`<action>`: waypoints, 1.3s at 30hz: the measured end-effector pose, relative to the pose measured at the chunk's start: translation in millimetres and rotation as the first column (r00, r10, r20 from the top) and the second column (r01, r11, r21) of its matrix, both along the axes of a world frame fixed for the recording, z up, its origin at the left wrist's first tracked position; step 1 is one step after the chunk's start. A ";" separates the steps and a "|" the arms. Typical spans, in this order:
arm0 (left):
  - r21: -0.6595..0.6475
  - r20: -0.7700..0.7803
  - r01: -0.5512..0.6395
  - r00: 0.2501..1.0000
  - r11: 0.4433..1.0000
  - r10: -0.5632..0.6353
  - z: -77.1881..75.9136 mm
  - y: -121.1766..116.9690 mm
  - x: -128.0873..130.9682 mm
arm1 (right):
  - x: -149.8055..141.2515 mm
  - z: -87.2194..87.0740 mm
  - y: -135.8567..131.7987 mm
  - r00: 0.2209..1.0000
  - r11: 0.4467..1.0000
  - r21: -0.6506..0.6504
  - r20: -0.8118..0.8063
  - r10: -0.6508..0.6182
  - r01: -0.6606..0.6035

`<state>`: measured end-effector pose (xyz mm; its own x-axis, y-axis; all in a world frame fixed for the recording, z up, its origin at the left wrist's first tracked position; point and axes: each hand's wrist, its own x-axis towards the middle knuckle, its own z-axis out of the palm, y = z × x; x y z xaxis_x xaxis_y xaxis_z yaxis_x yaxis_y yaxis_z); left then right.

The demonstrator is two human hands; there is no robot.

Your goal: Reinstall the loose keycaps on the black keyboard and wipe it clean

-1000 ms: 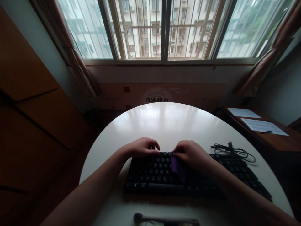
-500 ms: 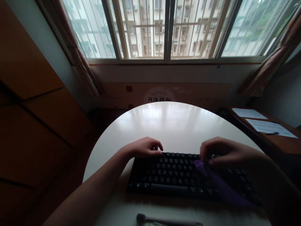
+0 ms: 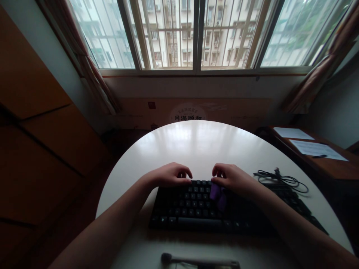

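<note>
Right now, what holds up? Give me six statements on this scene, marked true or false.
1. The black keyboard lies on a white table. True.
2. The right hand holds a purple cloth over the keyboard. True.
3. The left hand holds the cloth too. False: it is at the keyboard's far edge.
4. A coiled black cable lies near the keyboard's right-hand part. True.
5. The paper sheets lie on the table. False: they are on the brown desk.
6. The curtains cover the whole window. False: they are gathered at its sides.

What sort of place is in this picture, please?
Probably a room in a home: it has curtains, a barred window and a white table.
</note>
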<state>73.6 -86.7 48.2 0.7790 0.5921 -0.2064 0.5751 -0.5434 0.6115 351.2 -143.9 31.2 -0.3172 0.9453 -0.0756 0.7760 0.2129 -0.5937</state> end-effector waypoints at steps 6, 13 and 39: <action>0.006 -0.008 0.003 1.000 1.000 -0.002 -0.6 0.7 0.1 | 2.2 1.8 -4.7 0.997 0.986 0.159 0.075 0.031 -0.042; -0.004 0.002 0.005 1.000 1.000 -0.005 -0.8 0.4 -1.1 | 12.2 13.0 -4.7 0.981 0.984 0.100 0.143 0.135 -0.150; -0.002 0.003 0.000 1.000 1.000 0.000 0.4 0.1 -0.7 | 36.5 30.5 -5.6 0.997 0.986 0.157 0.060 0.041 -0.050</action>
<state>72.9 -86.6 48.6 0.7797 0.5916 -0.2051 0.5732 -0.5426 0.6141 387.7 -149.5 61.8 -0.3597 0.9314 0.0552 0.7945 0.3368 -0.5053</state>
